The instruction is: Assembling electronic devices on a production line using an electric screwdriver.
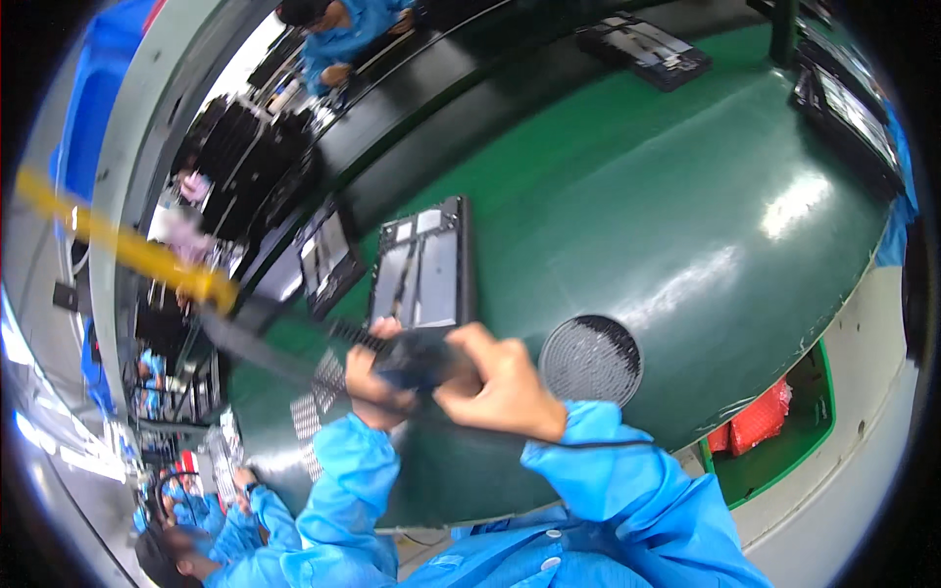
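Both hands meet over the near middle of the green workbench [578,255] around a small dark object [417,361], blurred, its kind unclear. My left hand [371,380] closes on its left side, partly hidden behind it. From the right, my right hand [500,387] grips it with bent fingers. Just beyond lies a flat black-framed device [421,269] with silver-grey panels. To the right of my right hand is a round black ridged dish [591,361] with small dark bits heaped at its upper right. A blurred yellow tool [127,245] slants in at the left.
Perforated light strips [306,431] lie left of my left arm. Similar devices [328,255] stand at the far left, at the back [642,49] and far right [848,122]. A green bin [823,402] with red packets sits lower right. Co-workers [343,39] sit across and at lower left [186,554].
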`<act>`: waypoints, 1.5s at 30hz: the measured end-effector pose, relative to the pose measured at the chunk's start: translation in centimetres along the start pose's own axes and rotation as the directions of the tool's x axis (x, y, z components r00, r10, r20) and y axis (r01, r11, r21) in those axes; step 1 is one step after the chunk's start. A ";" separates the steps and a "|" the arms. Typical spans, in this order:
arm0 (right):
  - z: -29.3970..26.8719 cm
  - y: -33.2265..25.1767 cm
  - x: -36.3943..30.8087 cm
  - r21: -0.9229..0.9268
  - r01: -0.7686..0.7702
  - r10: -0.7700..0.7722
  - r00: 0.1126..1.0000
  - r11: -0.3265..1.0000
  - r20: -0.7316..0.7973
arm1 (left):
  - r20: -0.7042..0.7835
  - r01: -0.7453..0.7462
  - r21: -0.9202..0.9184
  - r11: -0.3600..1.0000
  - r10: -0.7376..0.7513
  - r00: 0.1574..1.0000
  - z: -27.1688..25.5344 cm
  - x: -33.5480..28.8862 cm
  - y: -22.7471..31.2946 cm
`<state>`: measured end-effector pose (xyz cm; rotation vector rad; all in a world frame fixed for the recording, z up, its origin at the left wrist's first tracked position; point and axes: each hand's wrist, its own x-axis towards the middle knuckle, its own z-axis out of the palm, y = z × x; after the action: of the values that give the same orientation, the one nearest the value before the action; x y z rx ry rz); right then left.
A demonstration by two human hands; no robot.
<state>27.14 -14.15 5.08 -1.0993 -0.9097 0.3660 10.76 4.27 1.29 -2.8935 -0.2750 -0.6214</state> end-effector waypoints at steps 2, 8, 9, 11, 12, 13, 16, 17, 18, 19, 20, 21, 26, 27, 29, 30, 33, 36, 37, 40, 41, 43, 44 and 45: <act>-0.4 0.2 0.6 -0.090 -0.005 -0.002 0.997 0.996 -0.075 | 0.041 0.127 -0.081 0.989 -0.124 0.991 -3.8 -2.0 4.9; -0.2 -0.6 1.3 0.115 -0.077 0.085 0.994 0.990 -0.062 | 0.181 0.139 -0.252 0.958 -0.095 0.979 -8.2 -8.6 11.6; 0.2 -0.2 1.5 0.097 -0.071 0.079 0.994 0.993 -0.076 | 0.241 0.147 -0.357 0.922 -0.061 0.968 -8.7 -9.3 11.6; 0.6 0.2 1.8 0.054 -0.071 0.077 0.991 0.996 -0.106 | 0.205 0.264 -0.499 0.825 -0.184 0.961 -8.8 -10.0 10.3; 0.7 0.3 2.0 0.032 -0.080 0.083 0.989 0.996 -0.119 | 0.191 0.348 -0.619 0.704 -0.296 0.936 -8.6 -10.0 9.6; 0.9 0.9 2.4 0.001 -0.012 0.012 0.991 1.000 -0.134 | 0.232 0.427 -0.672 0.605 -0.375 0.898 -8.1 -9.5 8.7; 2.2 1.3 2.8 0.073 -0.053 0.061 0.991 0.996 -0.121 | 0.239 0.389 -0.909 0.148 -0.581 0.778 -4.5 -8.7 8.6; 2.6 1.3 2.8 0.074 -0.072 0.081 0.988 0.995 -0.132 | 0.196 0.408 -0.863 0.299 -0.544 0.815 -4.3 -8.3 8.9; 2.4 1.1 2.6 0.056 -0.116 0.123 0.983 0.992 -0.136 | 0.169 0.418 -0.794 0.442 -0.500 0.849 -4.4 -7.7 9.1; 2.2 1.2 2.5 0.016 -0.073 0.075 0.987 0.997 -0.146 | 0.127 0.388 -0.807 0.445 -0.511 0.850 -3.8 -7.3 9.2; 1.9 1.3 2.5 -0.021 -0.030 0.026 0.988 0.999 -0.153 | 0.114 0.369 -0.836 0.405 -0.530 0.840 -3.5 -7.0 9.1; 1.7 1.3 2.4 -0.033 -0.021 0.015 0.985 0.999 -0.171 | 0.117 0.358 -0.872 0.333 -0.569 0.814 -3.8 -7.3 8.8; 1.9 0.3 2.1 -0.134 -0.019 -0.010 0.977 0.991 -0.212 | 0.034 0.558 -0.670 0.489 -0.731 0.681 -5.1 -10.2 3.3; 2.1 0.3 2.1 -0.133 -0.022 -0.007 0.978 0.991 -0.208 | 0.082 0.673 -0.578 0.461 -0.788 0.610 -5.6 -10.3 2.0; 2.4 0.1 2.1 -0.149 -0.021 -0.010 0.980 0.989 -0.200 | 0.108 0.752 -0.488 0.443 -0.824 0.556 -5.6 -9.8 -0.1; 2.4 0.1 2.1 -0.145 -0.019 -0.010 0.980 0.989 -0.198 | 0.142 0.793 -0.437 0.425 -0.838 0.527 -5.6 -9.5 -0.8; 2.4 -0.2 1.9 -0.159 -0.015 -0.018 0.979 0.987 -0.202 | 0.187 0.780 -0.197 0.594 -0.758 0.625 -5.7 -8.4 -2.5; 2.2 -0.5 1.7 -0.119 -0.016 -0.012 0.974 0.993 -0.228 | 0.370 0.790 -0.275 0.547 -0.698 0.612 -5.4 -8.3 -4.4; 1.9 -0.5 1.5 -0.132 -0.016 -0.015 0.973 0.991 -0.229 | 0.359 0.789 -0.267 0.554 -0.702 0.615 -5.6 -8.1 -4.6; 1.5 -0.9 1.3 -0.121 0.000 -0.028 0.972 0.993 -0.235 | 0.445 0.779 -0.310 0.545 -0.641 0.625 -5.4 -7.5 -5.2; 1.5 -1.1 1.3 -0.124 0.000 -0.030 0.971 0.992 -0.237 | 0.496 0.802 -0.394 0.448 -0.631 0.596 -5.0 -7.7 -5.5; 1.2 -1.1 1.2 -0.131 -0.004 -0.029 0.968 0.991 -0.248 | 0.604 0.808 -0.568 0.156 -0.588 0.538 -4.7 -7.4 -5.6; 1.1 -1.2 1.2 -0.127 0.002 -0.033 0.971 0.992 -0.237 | 0.607 0.808 -0.567 0.159 -0.582 0.541 -4.7 -7.2 -5.6; 0.9 -1.2 1.1 -0.130 0.006 -0.036 0.973 0.992 -0.230 | 0.607 0.803 -0.567 0.184 -0.566 0.558 -4.6 -7.1 -5.8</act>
<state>26.91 -13.45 6.80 -1.2214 -0.7441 0.1577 1.39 7.91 3.19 -3.5882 -2.0062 -0.5216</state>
